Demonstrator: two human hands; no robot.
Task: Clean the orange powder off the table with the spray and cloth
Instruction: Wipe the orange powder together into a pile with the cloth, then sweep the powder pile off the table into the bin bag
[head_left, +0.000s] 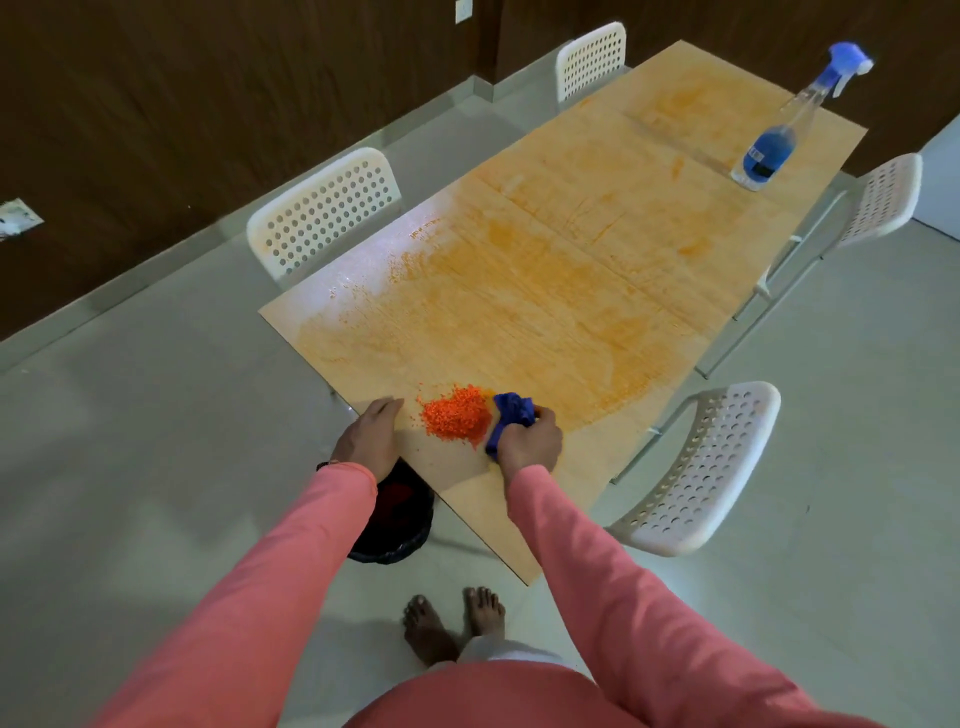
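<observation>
A heap of wet orange powder (456, 417) lies near the table's left edge at the near end. My right hand (531, 441) is shut on a bunched blue cloth (511, 415), which touches the heap's right side. My left hand (370, 435) is cupped at the table edge, just left of the heap, holding nothing. Orange smears cover most of the wooden table (597, 249). A spray bottle (774, 145) with blue liquid and a blue trigger stands at the far right end.
A black-lined bin (400, 525) sits on the floor under the table's edge, below my left hand. White perforated chairs stand around: two on the left (322, 208), (592, 57), two on the right (696, 478), (878, 202). My bare feet (452, 618) are on the tiled floor.
</observation>
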